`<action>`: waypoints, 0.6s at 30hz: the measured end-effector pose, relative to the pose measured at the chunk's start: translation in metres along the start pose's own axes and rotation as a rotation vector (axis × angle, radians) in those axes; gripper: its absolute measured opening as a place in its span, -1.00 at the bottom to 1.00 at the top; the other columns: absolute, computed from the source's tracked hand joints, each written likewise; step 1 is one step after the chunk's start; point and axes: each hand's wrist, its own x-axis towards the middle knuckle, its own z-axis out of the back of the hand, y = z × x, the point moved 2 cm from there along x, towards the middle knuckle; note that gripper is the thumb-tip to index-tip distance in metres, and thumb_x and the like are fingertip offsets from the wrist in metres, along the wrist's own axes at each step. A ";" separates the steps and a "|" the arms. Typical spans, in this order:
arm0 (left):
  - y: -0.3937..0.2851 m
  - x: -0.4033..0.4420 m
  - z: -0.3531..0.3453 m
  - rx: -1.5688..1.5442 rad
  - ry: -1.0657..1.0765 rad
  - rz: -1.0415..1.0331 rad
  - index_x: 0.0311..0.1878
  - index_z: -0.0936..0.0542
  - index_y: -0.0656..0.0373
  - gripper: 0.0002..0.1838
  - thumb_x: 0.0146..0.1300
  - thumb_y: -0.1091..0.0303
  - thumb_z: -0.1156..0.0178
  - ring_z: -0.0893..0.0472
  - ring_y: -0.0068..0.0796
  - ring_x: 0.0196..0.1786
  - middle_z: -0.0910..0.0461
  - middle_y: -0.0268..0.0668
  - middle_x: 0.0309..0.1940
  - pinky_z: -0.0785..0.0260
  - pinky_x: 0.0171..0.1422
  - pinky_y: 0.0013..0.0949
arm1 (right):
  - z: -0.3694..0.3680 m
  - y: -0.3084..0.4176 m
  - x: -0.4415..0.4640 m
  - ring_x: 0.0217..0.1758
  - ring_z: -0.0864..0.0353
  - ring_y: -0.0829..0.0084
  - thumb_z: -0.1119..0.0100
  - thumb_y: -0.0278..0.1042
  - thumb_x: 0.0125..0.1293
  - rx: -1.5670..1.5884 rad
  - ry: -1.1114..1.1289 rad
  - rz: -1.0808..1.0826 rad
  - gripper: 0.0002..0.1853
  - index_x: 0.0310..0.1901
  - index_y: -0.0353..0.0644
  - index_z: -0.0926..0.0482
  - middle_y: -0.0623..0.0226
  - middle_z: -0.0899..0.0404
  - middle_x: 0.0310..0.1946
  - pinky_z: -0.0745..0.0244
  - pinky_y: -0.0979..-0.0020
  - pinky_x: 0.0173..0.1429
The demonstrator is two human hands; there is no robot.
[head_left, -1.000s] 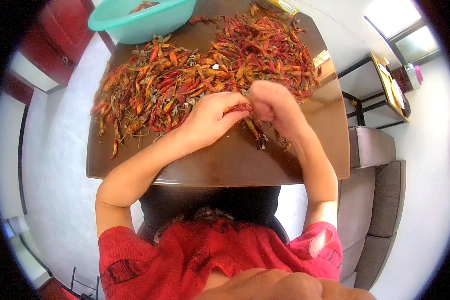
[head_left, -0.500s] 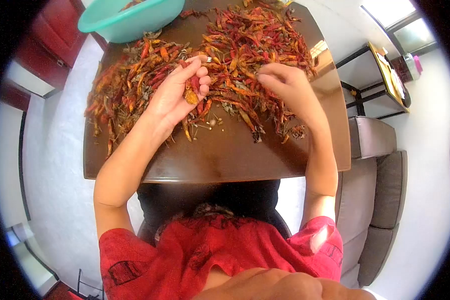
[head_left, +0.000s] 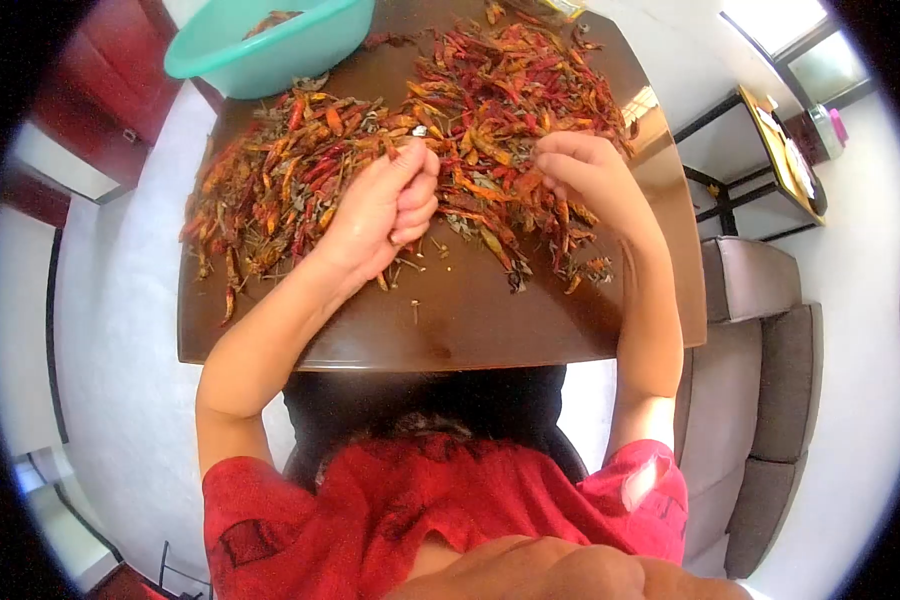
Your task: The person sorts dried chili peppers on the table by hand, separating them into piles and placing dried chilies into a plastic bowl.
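Dried red and orange chili peppers [head_left: 515,95] lie in a wide heap with brown leaves and stems on a brown table [head_left: 450,325]. My left hand [head_left: 390,205] is a closed fist above the near edge of the heap, wrapped around a dried chili pepper that the fingers mostly hide. My right hand [head_left: 585,170] hovers over the right part of the heap. Its fingers are bent and drawn together, pointing left, and anything between the fingertips is too small to make out.
A turquoise basin [head_left: 280,55] with some chilies in it stands at the table's far left. Loose stem bits lie near the front edge. On the right are a grey sofa [head_left: 725,400] and a small black-framed table [head_left: 770,150].
My left hand has closed over the chili pepper that showed in its palm and turned into a fist, slightly to the right. My right hand has shifted a little right.
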 end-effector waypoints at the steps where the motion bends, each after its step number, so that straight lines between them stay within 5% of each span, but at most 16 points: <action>1: 0.001 -0.001 -0.002 0.003 0.011 0.008 -0.28 -0.40 0.04 -0.65 0.56 0.02 0.15 -0.03 -0.73 -0.67 -0.07 -0.59 -0.67 0.13 -0.65 -0.58 | -0.004 0.003 -0.003 -0.39 -0.57 0.52 -0.13 -0.28 0.28 0.238 0.099 -0.102 -0.78 -0.25 -0.28 -0.62 0.45 -0.60 -0.47 -0.42 0.47 -0.34; 3: 0.004 -0.001 -0.002 0.072 -0.004 0.004 -0.27 -0.41 0.07 -0.62 0.56 0.00 0.18 -0.05 -0.73 -0.65 -0.09 -0.57 -0.67 0.12 -0.64 -0.57 | -0.013 0.008 -0.005 -0.43 -0.47 0.74 -0.12 -0.28 0.34 0.536 0.267 -0.199 -0.80 -0.13 -0.18 -0.61 0.50 -0.59 -0.45 -0.26 0.66 -0.42; 8: 0.010 0.000 -0.006 0.196 0.016 -0.027 -0.16 -0.45 0.10 -0.65 0.55 0.03 0.14 -0.11 -0.74 -0.65 -0.24 -0.52 -0.61 0.08 -0.63 -0.59 | -0.036 0.021 -0.011 -0.44 -0.46 0.73 -0.12 -0.30 0.35 0.612 0.351 -0.249 -0.79 -0.10 -0.20 -0.63 0.51 -0.58 -0.45 -0.30 0.66 -0.40; 11: 0.010 -0.002 -0.008 0.384 0.063 0.039 -0.10 -0.45 0.08 -0.82 0.43 0.20 -0.14 -0.20 -0.77 -0.65 -0.40 -0.46 -0.54 0.07 -0.62 -0.62 | -0.045 0.023 -0.011 -0.39 -0.45 0.75 -0.15 -0.35 0.38 0.538 0.336 -0.152 -0.84 -0.16 -0.24 -0.63 0.53 -0.56 -0.43 -0.32 0.65 -0.34; 18: 0.014 0.001 -0.004 0.392 0.071 0.003 -0.18 -0.43 0.03 -0.87 0.42 0.24 -0.16 -0.20 -0.78 -0.64 -0.38 -0.49 -0.57 0.09 -0.62 -0.63 | -0.058 0.020 -0.012 -0.29 -0.43 0.74 -0.14 -0.36 0.38 0.493 0.141 0.043 -0.81 -0.27 -0.34 -0.59 0.56 -0.53 -0.40 -0.36 0.61 -0.20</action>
